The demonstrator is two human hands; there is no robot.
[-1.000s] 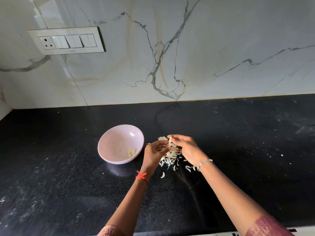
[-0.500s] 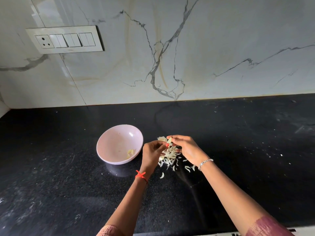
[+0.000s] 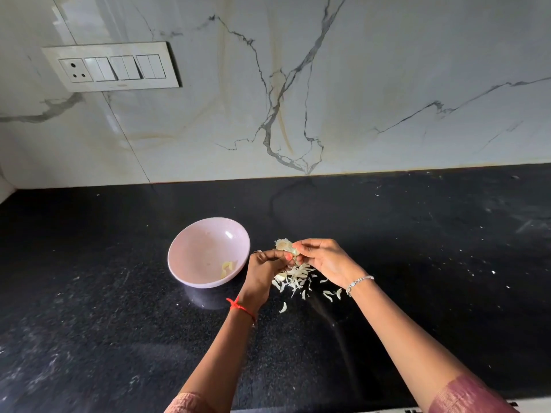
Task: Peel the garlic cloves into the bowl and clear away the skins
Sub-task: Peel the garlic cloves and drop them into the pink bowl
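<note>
A pale pink bowl [image 3: 190, 251] sits on the black counter left of my hands, with a few peeled garlic cloves [image 3: 227, 268] in its bottom right. My left hand [image 3: 264, 272] and my right hand [image 3: 323, 259] meet just right of the bowl and pinch a garlic clove [image 3: 286, 246] between their fingertips. Its papery skin sticks up at the top. Under my hands lies a loose heap of white garlic skins [image 3: 295, 278], with a few stray pieces nearer me.
The black speckled counter [image 3: 417, 248] runs wide to both sides and meets a white marble wall [image 3: 328, 99] at the back. A switch panel [image 3: 111, 67] is mounted on the wall at upper left. The counter's front edge lies at the bottom right.
My hands stay in the same spot over the skins; the fingers have shifted slightly on the clove. The bowl has not moved.
</note>
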